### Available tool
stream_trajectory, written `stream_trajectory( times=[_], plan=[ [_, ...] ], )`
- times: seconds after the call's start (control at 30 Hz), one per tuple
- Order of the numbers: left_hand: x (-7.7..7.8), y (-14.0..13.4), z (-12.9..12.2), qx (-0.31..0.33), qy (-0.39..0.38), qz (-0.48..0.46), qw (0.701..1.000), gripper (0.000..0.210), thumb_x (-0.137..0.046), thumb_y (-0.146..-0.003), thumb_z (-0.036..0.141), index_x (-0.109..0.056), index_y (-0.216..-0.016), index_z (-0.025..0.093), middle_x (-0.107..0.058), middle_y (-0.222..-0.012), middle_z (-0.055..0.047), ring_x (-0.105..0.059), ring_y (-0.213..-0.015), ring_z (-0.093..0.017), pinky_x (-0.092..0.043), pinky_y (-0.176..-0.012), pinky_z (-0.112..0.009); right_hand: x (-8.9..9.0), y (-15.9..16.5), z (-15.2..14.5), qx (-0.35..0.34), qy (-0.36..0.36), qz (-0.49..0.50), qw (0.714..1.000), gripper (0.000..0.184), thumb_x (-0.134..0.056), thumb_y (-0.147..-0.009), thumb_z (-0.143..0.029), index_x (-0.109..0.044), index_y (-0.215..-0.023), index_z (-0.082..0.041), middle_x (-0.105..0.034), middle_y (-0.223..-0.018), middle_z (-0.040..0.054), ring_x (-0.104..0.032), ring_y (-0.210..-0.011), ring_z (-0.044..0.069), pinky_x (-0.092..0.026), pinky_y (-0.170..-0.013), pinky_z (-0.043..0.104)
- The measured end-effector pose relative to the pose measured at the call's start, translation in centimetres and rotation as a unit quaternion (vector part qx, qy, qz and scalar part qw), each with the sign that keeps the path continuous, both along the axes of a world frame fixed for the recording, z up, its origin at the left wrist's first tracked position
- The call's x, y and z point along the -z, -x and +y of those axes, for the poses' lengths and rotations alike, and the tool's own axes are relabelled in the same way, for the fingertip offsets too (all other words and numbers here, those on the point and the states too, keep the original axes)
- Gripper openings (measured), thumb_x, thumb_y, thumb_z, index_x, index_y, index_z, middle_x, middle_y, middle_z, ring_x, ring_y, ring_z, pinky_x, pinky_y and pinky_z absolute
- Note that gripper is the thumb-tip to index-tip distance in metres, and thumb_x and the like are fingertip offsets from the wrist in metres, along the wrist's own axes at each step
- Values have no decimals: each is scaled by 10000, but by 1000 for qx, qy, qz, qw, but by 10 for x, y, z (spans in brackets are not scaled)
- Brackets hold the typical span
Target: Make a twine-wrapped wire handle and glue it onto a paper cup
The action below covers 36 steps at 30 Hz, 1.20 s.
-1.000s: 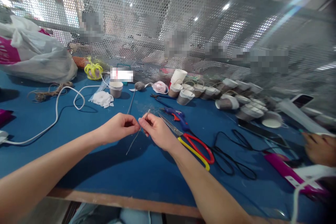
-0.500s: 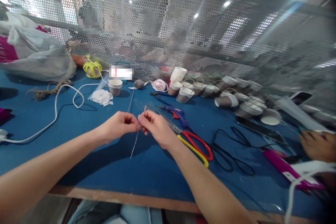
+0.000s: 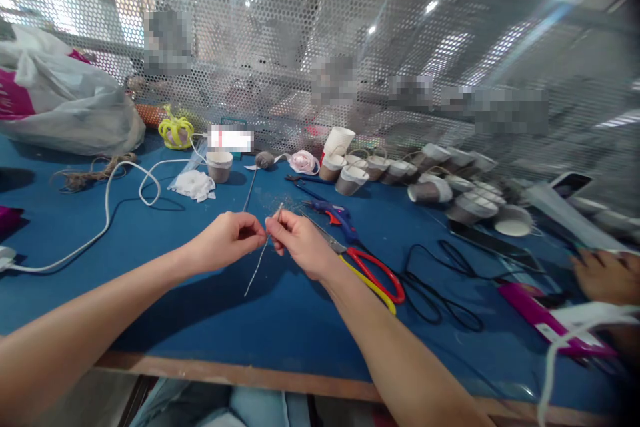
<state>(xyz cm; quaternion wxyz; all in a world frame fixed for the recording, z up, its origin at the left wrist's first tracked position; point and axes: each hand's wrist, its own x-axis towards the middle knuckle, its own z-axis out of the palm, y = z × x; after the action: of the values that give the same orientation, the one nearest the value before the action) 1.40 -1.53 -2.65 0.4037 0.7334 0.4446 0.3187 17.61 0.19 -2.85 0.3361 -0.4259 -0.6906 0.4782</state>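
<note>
My left hand [image 3: 229, 241] is closed in a pinch, with a grey yarn strand [image 3: 251, 188] running into it from behind. That strand leads back to a small grey ball of yarn [image 3: 264, 160]. My right hand [image 3: 299, 240] pinches a thin, pale, twisted wire [image 3: 256, 268], whose tip sticks up above the fingers and whose lower end slants down to the left. The two hands' fingertips almost meet at the wire, so the contact there is partly hidden. Scissors with red and yellow handles [image 3: 376, 271] lie close to my right wrist.
A blue glue gun [image 3: 334, 212] and pliers [image 3: 311, 179] lie beyond my right hand. Several small cups [image 3: 352, 180] stand along the back right. White cable [image 3: 105, 213] curls at left; black cord [image 3: 440, 287] lies at right. Another person's hand [image 3: 607, 275] rests at far right.
My left fingertips have drawn slightly left, away from the right ones. The wire has shifted a little, its lower end moving left and its upper tip right.
</note>
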Motion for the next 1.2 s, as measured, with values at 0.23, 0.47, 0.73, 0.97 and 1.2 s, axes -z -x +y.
stream_trajectory(
  times=[0.23,0.47,0.73,0.97,1.2],
  plan=[
    [1,-4,-3,-28,68,-54,996,193,-518,-694,305,-497,-609,134,-398,-534,56,-308,-506,-64,-239,-484,-208,-4,3,-4,48,-81,-84,992,281,-481,-797,-412,-460,-640,-181,-421,-469,-65,-389,-436,80,-306,-465,229],
    [0,-6,-4,-8,153,-104,983,246,-556,-693,367,-545,-666,122,-332,-509,67,-220,-469,-53,-150,-449,-226,-3,5,-5,-1,-18,14,1000,335,-544,-739,-480,-451,-632,-177,-417,-512,-60,-385,-450,74,-320,-450,221],
    [-2,-2,-3,25,143,-100,984,240,-530,-724,361,-529,-687,123,-332,-534,64,-230,-484,-55,-166,-452,-219,-5,0,-2,-17,-18,-1,1000,308,-522,-766,-456,-454,-669,-172,-432,-507,-62,-381,-442,68,-322,-450,212],
    [0,-1,-1,9,29,-7,1000,193,-495,-722,307,-513,-656,126,-448,-575,38,-346,-536,-75,-283,-518,-218,-6,1,-2,8,-63,-78,995,269,-486,-795,-399,-455,-654,-172,-410,-462,-69,-365,-424,70,-285,-445,216],
    [3,-6,-2,-24,60,-43,997,221,-523,-685,334,-495,-611,128,-392,-534,57,-303,-510,-64,-239,-484,-210,-4,3,-3,33,-81,-93,992,269,-515,-775,-385,-456,-622,-171,-420,-475,-60,-357,-435,71,-278,-442,220]
  ],
)
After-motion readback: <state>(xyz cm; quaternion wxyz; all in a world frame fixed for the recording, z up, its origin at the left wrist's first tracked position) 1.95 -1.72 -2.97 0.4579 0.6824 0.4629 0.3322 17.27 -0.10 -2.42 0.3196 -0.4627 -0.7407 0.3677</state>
